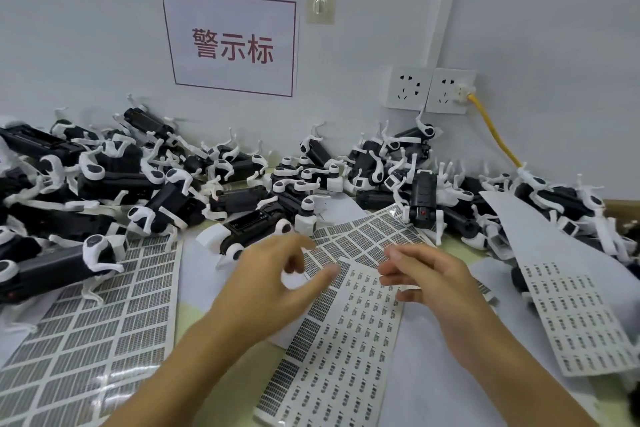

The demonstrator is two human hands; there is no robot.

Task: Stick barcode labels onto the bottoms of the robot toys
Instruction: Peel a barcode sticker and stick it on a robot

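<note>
Two bare hands hover over sheets of barcode labels, with a heap of black-and-white robot toys behind them.

Seen from the head camera: the left hand (273, 274) has loosely curled, spread fingers and an outstretched thumb, holding nothing. The right hand (420, 274) has its fingertips drawn together; whether they pinch a label is unclear. Under both lies a label sheet (346, 333). The nearest toy (252, 230) lies just beyond the left hand, against the pile (138, 170) along the wall. Likely best: peel one label cleanly by its corner, turn a toy underside up, press flat.
</note>
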